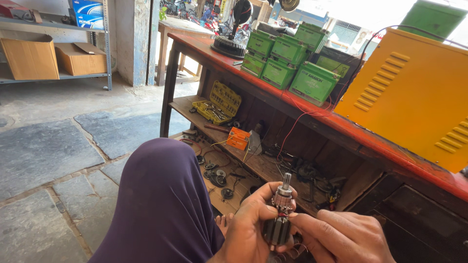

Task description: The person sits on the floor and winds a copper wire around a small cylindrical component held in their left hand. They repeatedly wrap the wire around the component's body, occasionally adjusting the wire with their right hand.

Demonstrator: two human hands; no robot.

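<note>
Both hands meet at the lower edge of the frame: left hand is wrapped around a small motor armature, held upright with its shaft up; right hand pinches its winding end with the fingertips. A purple-clad knee fills the space to the left. Behind stands a red-topped wooden bench carrying green boxes and an orange metal cabinet. Its lower shelf holds a yellow socket set, an orange box, wires and loose parts.
</note>
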